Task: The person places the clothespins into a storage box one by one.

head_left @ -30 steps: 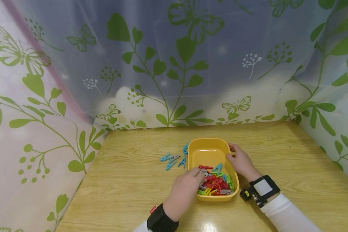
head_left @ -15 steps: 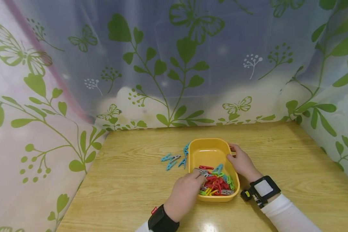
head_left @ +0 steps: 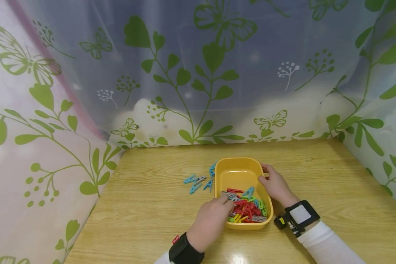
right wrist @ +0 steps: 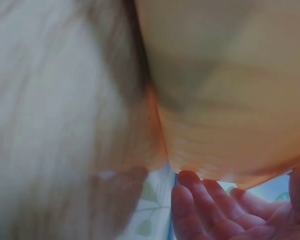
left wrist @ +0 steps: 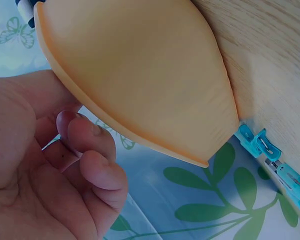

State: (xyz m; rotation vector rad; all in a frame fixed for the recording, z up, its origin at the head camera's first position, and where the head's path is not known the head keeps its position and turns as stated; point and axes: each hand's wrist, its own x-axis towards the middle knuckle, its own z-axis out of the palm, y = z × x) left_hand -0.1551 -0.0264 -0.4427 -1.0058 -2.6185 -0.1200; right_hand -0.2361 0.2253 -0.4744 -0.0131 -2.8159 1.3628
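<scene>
A yellow plastic tub (head_left: 241, 174) stands on the table with a heap of clothespins (head_left: 247, 209) in its near part: red, green, yellow, blue and grey. My left hand (head_left: 211, 216) reaches over the tub's left rim, its fingertips beside a grey clothespin (head_left: 229, 195). In the left wrist view several of its fingers (left wrist: 104, 170) are curled below the rim; whether the hidden tips pinch a clothespin cannot be seen. My right hand (head_left: 277, 186) grips the tub's right side, thumb at the rim, with fingers (right wrist: 210, 207) along the outer wall in the right wrist view.
Several blue clothespins (head_left: 195, 188) and a grey one lie on the wooden table (head_left: 145, 205) left of the tub, some right by its wall. A patterned curtain (head_left: 198, 91) encloses the table at the back and sides.
My left fingers have drawn back slightly toward the near left within the tub, and the grey clothespin beside them shows more fully. The right hand and the tub keep their places.
</scene>
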